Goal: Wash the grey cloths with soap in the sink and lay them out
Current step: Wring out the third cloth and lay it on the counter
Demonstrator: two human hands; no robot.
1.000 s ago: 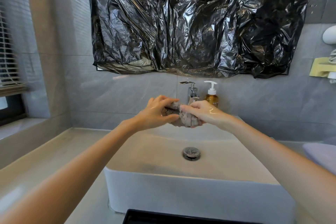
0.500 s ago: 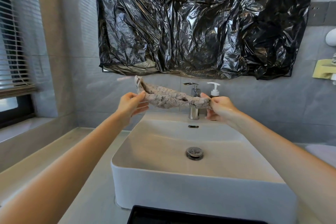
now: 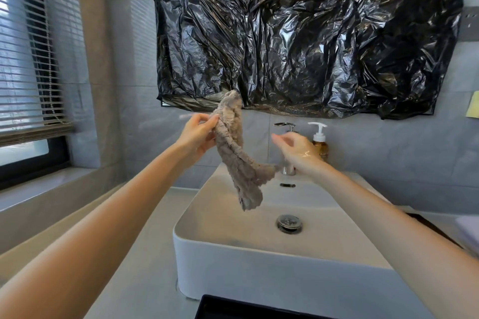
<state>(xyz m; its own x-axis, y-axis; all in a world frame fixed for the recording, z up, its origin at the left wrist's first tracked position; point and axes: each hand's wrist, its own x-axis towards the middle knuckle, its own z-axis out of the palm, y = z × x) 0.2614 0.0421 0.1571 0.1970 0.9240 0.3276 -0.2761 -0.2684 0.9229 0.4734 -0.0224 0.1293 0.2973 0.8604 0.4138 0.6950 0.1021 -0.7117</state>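
Grey cloth [image 3: 234, 153] is my concern on this feed, and I take the scene from the biggest thing down. Crinkled black plastic sheeting [image 3: 311, 33] covers the wall above the basin and fills the upper half of my view. Below it, the white rectangular sink [image 3: 259, 274] sits on a pale counter [image 3: 145, 254], and a slatted window blind [image 3: 23, 46] hangs at the far left. The cloth is bunched and twisted into a rope, held up in the air over the back left part of the sink. Its top end pokes up in front of the lower edge of the plastic, and its bottom end dangles above the basin without touching it. The left hand [image 3: 197, 134] pinches the cloth near its upper end, thumb and fingers closed on the fabric. The right hand [image 3: 298, 153] is beside the cloth's lower corner with its fingers loosely spread and slightly blurred. It looks wet, and I cannot tell whether the corner touches it. Behind that hand stands an amber soap pump bottle [image 3: 320, 141], just beside the chrome faucet [image 3: 283, 125]. The round metal drain [image 3: 289, 223] sits in the basin floor.
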